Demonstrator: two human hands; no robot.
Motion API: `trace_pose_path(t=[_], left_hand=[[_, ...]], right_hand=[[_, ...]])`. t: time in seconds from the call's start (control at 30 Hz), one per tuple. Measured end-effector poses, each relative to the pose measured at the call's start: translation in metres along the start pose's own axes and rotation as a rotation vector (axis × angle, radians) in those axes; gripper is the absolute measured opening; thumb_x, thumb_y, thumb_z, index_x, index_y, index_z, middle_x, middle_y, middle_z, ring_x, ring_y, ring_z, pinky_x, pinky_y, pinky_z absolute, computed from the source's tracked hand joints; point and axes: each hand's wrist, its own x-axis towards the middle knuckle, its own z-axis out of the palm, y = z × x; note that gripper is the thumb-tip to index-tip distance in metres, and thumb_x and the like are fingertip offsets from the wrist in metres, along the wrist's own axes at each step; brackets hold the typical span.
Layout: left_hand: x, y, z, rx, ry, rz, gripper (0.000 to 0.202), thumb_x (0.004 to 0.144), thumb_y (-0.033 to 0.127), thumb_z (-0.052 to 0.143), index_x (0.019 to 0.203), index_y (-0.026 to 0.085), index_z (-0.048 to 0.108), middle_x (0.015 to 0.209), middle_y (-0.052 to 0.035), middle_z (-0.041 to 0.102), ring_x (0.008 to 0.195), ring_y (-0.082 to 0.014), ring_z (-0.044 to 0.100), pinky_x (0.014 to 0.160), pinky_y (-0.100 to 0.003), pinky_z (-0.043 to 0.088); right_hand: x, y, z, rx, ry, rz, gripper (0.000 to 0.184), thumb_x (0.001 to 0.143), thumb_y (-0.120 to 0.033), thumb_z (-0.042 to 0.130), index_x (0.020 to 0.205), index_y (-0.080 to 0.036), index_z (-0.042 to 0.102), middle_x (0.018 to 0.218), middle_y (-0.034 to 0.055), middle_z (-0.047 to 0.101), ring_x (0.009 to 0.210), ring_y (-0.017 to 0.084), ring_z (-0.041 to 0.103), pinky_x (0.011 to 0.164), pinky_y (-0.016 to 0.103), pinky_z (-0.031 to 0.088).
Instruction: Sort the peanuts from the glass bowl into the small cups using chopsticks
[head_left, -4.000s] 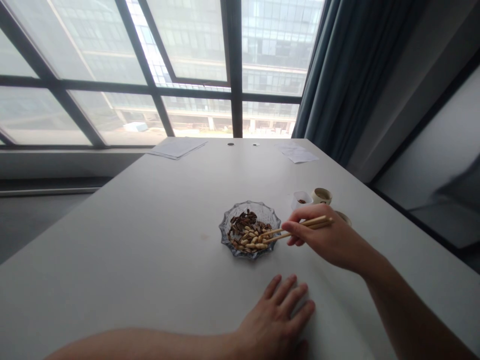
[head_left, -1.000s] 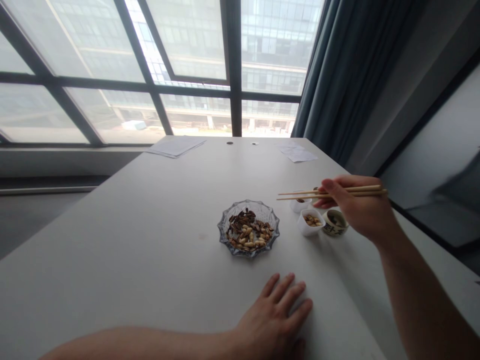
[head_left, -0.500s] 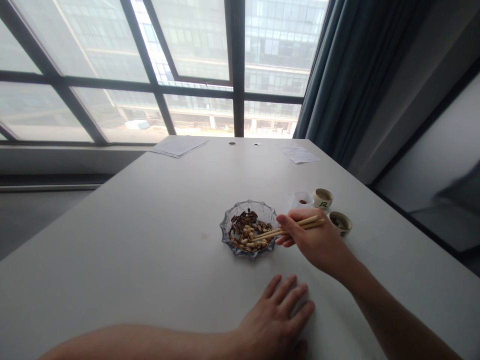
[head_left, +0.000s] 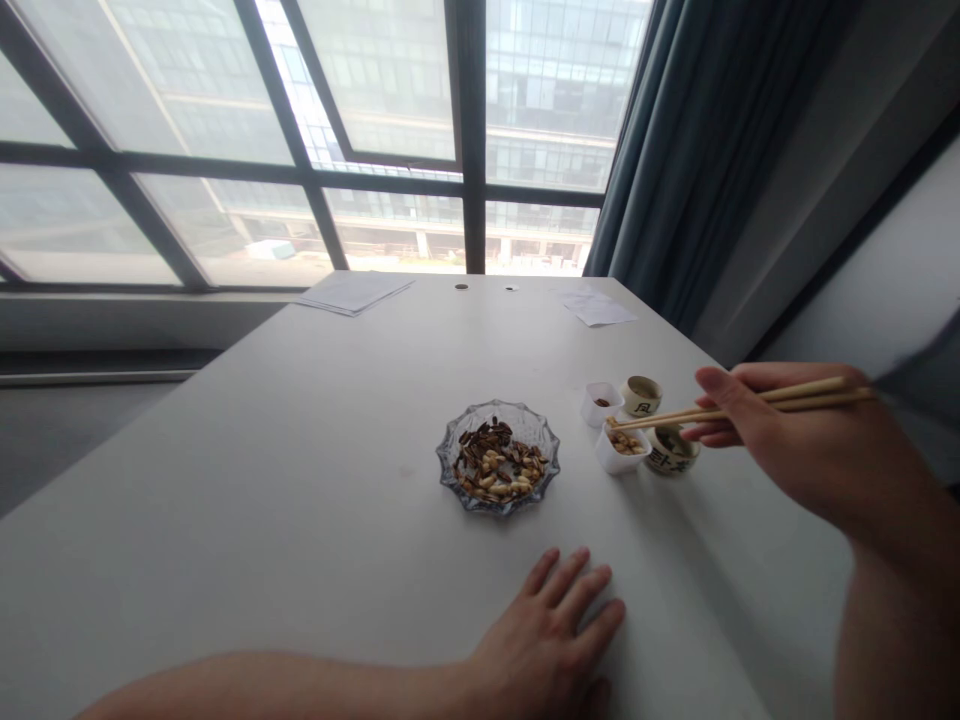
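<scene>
My right hand [head_left: 795, 440] is raised at the right and grips a pair of wooden chopsticks [head_left: 720, 410]. Their tips hover over a small white cup [head_left: 621, 452] that holds pale nuts. A glass bowl [head_left: 450, 450] with dark seeds and pale nuts mixed together sits at the table's middle, left of the chopstick tips. My left hand [head_left: 551, 640] lies flat on the table near the front edge, fingers spread, holding nothing.
Another small white cup [head_left: 598, 402] with dark bits, and two ceramic cups [head_left: 642, 396] [head_left: 670, 452], stand beside the nut cup. Papers [head_left: 352, 293] [head_left: 600, 310] lie at the table's far end under the window. A dark curtain [head_left: 697, 150] hangs at the right.
Half a second ago the chopstick tips were in the glass bowl. My right hand has since lifted and swung right, bringing the tips over the white nut cup. The left hand has stayed put.
</scene>
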Motion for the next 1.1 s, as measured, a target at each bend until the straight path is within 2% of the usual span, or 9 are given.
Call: trace_pose_path(t=[0.2,0.4,0.5,0.6,0.73,0.9,1.1], left_hand=[[0.0,0.001,0.003,0.025,0.007,-0.015,0.061,0.101,0.045,0.061,0.154,0.02,0.044,0.165,-0.0121,0.038,0.153,-0.0368,0.028,0.125,-0.057,0.02],[-0.001,0.0,0.003,0.022,0.002,-0.008,0.06,0.103,0.047,0.058,0.155,0.02,0.043,0.165,-0.0117,0.038,0.153,-0.0361,0.028,0.125,-0.057,0.02],[-0.001,0.0,0.003,0.03,0.003,-0.009,0.061,0.103,0.047,0.059,0.155,0.02,0.042,0.165,-0.0122,0.038,0.153,-0.0367,0.028,0.124,-0.057,0.021],[0.0,-0.001,0.003,0.038,0.0,-0.009,0.062,0.102,0.046,0.06,0.155,0.02,0.042,0.165,-0.0121,0.037,0.152,-0.0369,0.029,0.124,-0.058,0.022],[0.001,0.0,0.004,0.043,0.004,-0.006,0.063,0.101,0.045,0.063,0.155,0.019,0.042,0.165,-0.0129,0.037,0.152,-0.0376,0.029,0.124,-0.058,0.022],[0.001,-0.001,0.003,0.024,0.031,0.004,0.057,0.105,0.047,0.055,0.153,0.019,0.044,0.165,-0.013,0.038,0.151,-0.0372,0.03,0.123,-0.058,0.023],[0.0,-0.003,0.003,-0.003,0.026,0.017,0.055,0.107,0.048,0.051,0.154,0.019,0.044,0.165,-0.0131,0.038,0.151,-0.0376,0.031,0.123,-0.059,0.023]], right_hand=[[0.003,0.005,-0.001,-0.045,-0.1,0.072,0.037,0.082,-0.056,0.081,0.071,-0.022,0.076,0.068,0.0087,0.078,0.062,0.031,0.079,0.044,0.03,0.06],[-0.001,-0.003,0.003,-0.02,-0.084,0.002,0.038,0.086,-0.058,0.078,0.079,-0.021,0.08,0.069,0.0075,0.079,0.059,0.027,0.078,0.043,0.027,0.056],[-0.006,-0.009,0.017,0.11,-0.215,-0.032,0.038,0.088,-0.058,0.076,0.082,-0.02,0.081,0.072,0.0072,0.079,0.063,0.025,0.078,0.05,0.027,0.06],[-0.013,-0.012,0.042,0.266,-0.389,-0.026,0.041,0.091,-0.058,0.072,0.086,-0.019,0.081,0.074,0.0074,0.08,0.068,0.024,0.079,0.061,0.029,0.063],[-0.022,-0.015,0.075,0.327,-0.534,-0.027,0.042,0.092,-0.057,0.072,0.082,-0.018,0.08,0.074,0.0071,0.079,0.07,0.023,0.078,0.063,0.028,0.06],[-0.028,-0.011,0.098,0.347,-0.585,-0.017,0.04,0.091,-0.056,0.074,0.079,-0.018,0.077,0.072,0.0065,0.079,0.071,0.023,0.077,0.065,0.029,0.058],[-0.032,-0.007,0.106,0.399,-0.585,0.007,0.039,0.09,-0.053,0.075,0.074,-0.018,0.072,0.072,0.0063,0.078,0.073,0.024,0.078,0.064,0.029,0.058]])
